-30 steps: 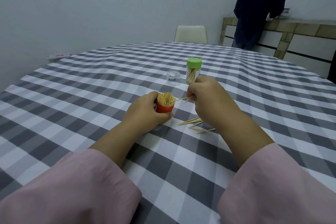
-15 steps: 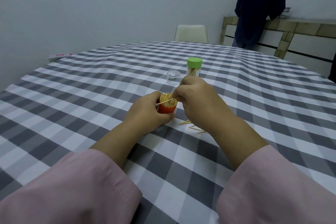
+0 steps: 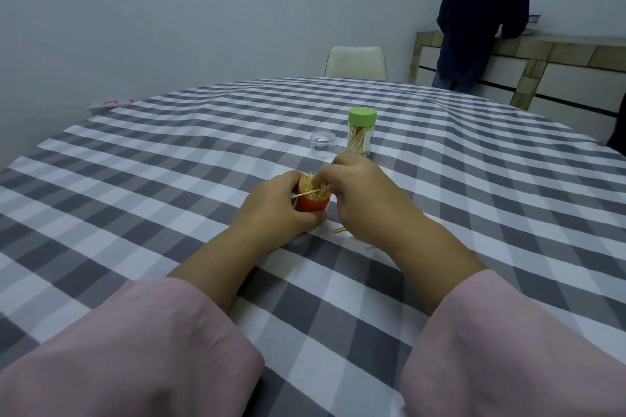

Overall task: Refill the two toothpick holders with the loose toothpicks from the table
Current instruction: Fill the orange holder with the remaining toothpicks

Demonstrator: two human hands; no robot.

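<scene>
The orange toothpick holder, packed with upright toothpicks, is gripped by the left hand, whose fingers are curled round its wall, presumably so that it is kept steady while it is filled. A single toothpick is pinched by the right hand and is laid nearly flat across the holder's mouth, not yet stood on end among the others. A few loose toothpicks are left on the checked tablecloth, mostly hidden beneath the right hand. Farther back, the green-lidded toothpick holder is stood capped, with a small clear lid set just beside it, probably the orange holder's own.
</scene>
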